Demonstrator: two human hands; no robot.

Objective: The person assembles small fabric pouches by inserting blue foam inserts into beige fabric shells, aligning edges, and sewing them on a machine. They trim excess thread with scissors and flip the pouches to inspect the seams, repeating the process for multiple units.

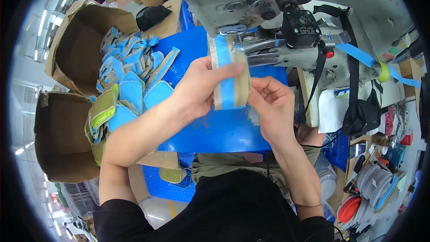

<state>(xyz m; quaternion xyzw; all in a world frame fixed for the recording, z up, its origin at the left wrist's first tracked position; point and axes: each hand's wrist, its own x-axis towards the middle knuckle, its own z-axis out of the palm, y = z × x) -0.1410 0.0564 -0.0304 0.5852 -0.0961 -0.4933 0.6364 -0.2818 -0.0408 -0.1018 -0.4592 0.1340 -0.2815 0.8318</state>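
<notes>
A beige fabric band with a blue stripe (227, 90) is held between both hands, its far end under the sewing machine (264, 0). My left hand (201, 83) wraps the band from its left side, thumb laid across the top and slightly blurred. On the right, my right hand (272, 104) pinches the band's lower right edge between thumb and fingers. Below the band lies the blue work table (206, 132). Blue tape (356, 54) runs through a yellow-green guide toward the machine from the right.
To the left, an open cardboard box (80, 40) stands beside a heap of blue and beige sewn pieces (130, 58). Green pieces (103, 112) lie near a second cardboard box (62, 136). A black pouch (365, 112) hangs at right, above stacked tape rolls (374, 181).
</notes>
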